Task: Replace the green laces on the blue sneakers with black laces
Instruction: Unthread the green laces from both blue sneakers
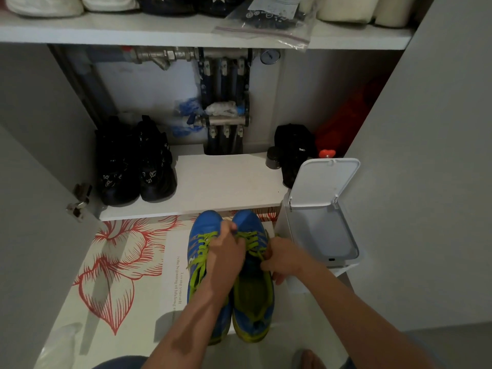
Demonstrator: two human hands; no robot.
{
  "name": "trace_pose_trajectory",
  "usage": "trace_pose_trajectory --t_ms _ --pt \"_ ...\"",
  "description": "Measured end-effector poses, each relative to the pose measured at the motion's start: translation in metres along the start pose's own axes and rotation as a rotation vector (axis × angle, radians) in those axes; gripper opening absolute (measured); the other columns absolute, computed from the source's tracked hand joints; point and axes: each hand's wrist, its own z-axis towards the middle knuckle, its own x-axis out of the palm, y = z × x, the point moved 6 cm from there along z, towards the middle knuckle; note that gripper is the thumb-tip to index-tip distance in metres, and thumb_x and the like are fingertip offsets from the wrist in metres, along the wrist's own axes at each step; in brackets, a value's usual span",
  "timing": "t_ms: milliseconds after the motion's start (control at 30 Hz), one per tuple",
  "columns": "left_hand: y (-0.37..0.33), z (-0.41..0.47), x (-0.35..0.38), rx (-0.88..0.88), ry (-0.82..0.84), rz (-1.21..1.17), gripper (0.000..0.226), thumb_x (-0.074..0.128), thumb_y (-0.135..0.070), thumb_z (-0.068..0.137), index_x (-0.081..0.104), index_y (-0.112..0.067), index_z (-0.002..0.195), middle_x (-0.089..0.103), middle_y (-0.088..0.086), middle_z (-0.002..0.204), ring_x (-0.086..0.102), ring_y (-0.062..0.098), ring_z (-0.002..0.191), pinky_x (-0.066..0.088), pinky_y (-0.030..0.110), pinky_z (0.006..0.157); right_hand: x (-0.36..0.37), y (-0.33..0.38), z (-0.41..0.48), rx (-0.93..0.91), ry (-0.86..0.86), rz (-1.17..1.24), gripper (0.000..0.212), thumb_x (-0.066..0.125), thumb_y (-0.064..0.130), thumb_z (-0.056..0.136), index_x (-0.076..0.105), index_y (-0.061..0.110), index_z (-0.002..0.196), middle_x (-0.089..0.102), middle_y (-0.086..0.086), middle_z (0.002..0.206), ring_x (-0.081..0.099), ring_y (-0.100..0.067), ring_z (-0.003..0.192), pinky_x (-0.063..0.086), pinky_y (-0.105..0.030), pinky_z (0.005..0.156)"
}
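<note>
Blue sneakers (206,222) side by side on floor mat (119,265); my left hand (226,251) and right hand (285,259) both pinch green laces (250,237), apparently mid-eyelets, so uneven pulling could snag the lace or drag the shoe.

Open cabinet, far side: lower white shelf (226,182) w/ pair of black sneakers (135,166) at left, toes toward viewer. At right a small dark jar (273,157) just beside a black bag-like item (295,147); exact type unclear. Back wall: metal pipe manifold (223,75) w/ valves, pressure gauge (270,56) to its right, blue plastic bits (186,107) to its left. Upper shelf (106,33) holds white shoes (42,5) at left, dark shoes w/ white stars (170,4) mid. Near right: white trash bin (327,235), lid (323,182) flipped up. Floor mat w/ red flower print (114,262) at near left, white printed sheet (174,262) on it. Door hinge (80,201) at left.
</note>
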Motion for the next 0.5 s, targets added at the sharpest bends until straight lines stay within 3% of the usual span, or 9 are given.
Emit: trace_pose_trajectory --t_ms 67,167,267,433,500 --pt "-0.016 -0.008 0.017 0.15 0.2 0.059 0.021 0.048 -0.029 0.093 0.057 -0.02 0.109 0.064 0.003 0.098 0.055 0.019 0.096 0.047 0.03 0.082 0.0 0.0 0.0 0.004 0.01 0.002 0.019 0.062 0.008 0.084 0.052 0.015 0.07 0.058 -0.005 0.065 0.061 -0.015 0.051 0.055 -0.022 0.048" --pt "-0.014 -0.007 0.022 0.147 0.265 0.111 0.029 0.047 -0.041 0.094 0.064 -0.025 0.112 0.059 0.0 0.112 0.047 0.018 0.11 0.04 0.03 0.093 0.0 0.0 0.001 0.004 0.01 -0.03 0.02 0.062 0.01 0.085 0.052 0.013 0.068 0.058 -0.006 0.064 0.061 -0.015 0.052 0.055 -0.022 0.049" --pt "-0.012 -0.002 0.024 0.144 0.291 0.101 0.028 0.047 -0.035 0.095 0.064 -0.029 0.117 0.058 -0.001 0.119 0.046 0.018 0.116 0.038 0.029 0.099 0.0 -0.001 0.002 0.004 0.001 -0.037 0.021 0.062 0.011 0.085 0.051 0.012 0.067 0.058 -0.006 0.063 0.061 -0.016 0.053 0.055 -0.024 0.051" --pt "-0.012 -0.007 0.032 0.071 0.275 0.02 0.025 0.045 -0.021 0.097 0.065 -0.022 0.112 0.055 0.003 0.119 0.043 0.021 0.115 0.035 0.028 0.095 0.002 -0.003 0.003 0.017 0.008 -0.023 0.018 0.062 0.011 0.085 0.051 0.013 0.071 0.059 -0.006 0.067 0.062 -0.017 0.055 0.055 -0.023 0.048" --pt "-0.008 -0.001 0.023 0.052 0.172 -0.024 0.022 0.046 -0.015 0.096 0.064 -0.014 0.108 0.055 0.006 0.114 0.047 0.023 0.109 0.037 0.022 0.084 0.002 -0.005 0.003 0.032 0.006 0.006 0.017 0.063 0.011 0.085 0.051 0.013 0.072 0.059 -0.007 0.067 0.062 -0.018 0.055 0.055 -0.024 0.048"
